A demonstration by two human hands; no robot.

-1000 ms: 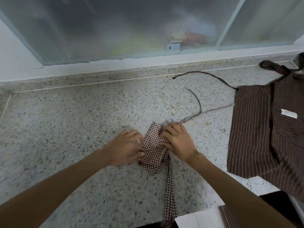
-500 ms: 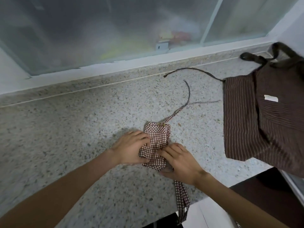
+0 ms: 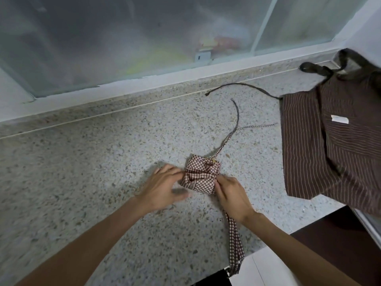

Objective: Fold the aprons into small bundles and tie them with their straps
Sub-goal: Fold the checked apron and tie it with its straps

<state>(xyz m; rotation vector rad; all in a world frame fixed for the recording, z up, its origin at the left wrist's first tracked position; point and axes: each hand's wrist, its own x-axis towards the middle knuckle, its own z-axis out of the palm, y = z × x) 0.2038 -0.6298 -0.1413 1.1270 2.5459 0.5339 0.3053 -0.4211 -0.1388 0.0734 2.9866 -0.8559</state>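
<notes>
I see a speckled grey stone table [image 3: 86, 182] filling most of my view, with a thin pale seam [image 3: 123, 109] running along its far side. Beyond it a white sill [image 3: 144, 81] carries a frosted sliding window [image 3: 115, 38] with a pale frame bar [image 3: 262, 23] right of centre. Blurred yellow and red shapes show through the glass. The light is dim and even. At the near right edge lies a white tile floor [image 3: 261, 269] and a dark brown surface [image 3: 334, 240].

— Folded apron bundle [image 3: 201, 176]? Checked, brown and white, straps included.
— And the spread apron [image 3: 334, 153]? Dark brown, thin pale stripes, one white label [image 3: 339, 120].
— Countertop [image 3: 82, 172]? Speckled grey with brown flecks.
— Window sill [image 3: 144, 82]? White.
</notes>
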